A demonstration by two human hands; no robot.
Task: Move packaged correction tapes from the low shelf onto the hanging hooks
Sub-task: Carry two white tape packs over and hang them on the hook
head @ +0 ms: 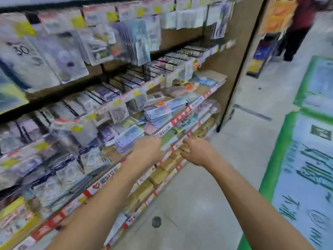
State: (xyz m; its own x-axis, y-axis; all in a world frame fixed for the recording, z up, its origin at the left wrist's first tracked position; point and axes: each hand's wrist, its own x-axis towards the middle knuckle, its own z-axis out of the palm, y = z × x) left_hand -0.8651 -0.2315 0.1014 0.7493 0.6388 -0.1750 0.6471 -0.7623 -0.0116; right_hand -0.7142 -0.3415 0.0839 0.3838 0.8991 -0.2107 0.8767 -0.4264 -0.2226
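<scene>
Flat, pale blue-and-white plastic-wrapped correction tape packs (128, 139) lie in a loose, slightly fanned stack near the front edge of the low shelf with its red-and-white price strip (180, 115). A second similar stack (158, 114) lies farther along it. Above, blurred packaged goods hang from the black wire hanging hooks (126, 78).

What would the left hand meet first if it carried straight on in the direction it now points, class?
Probably the stack of flat packets lying on the low shelf, just past the left hand. The picture is blurred, so depth and exact contact are unclear.
</scene>
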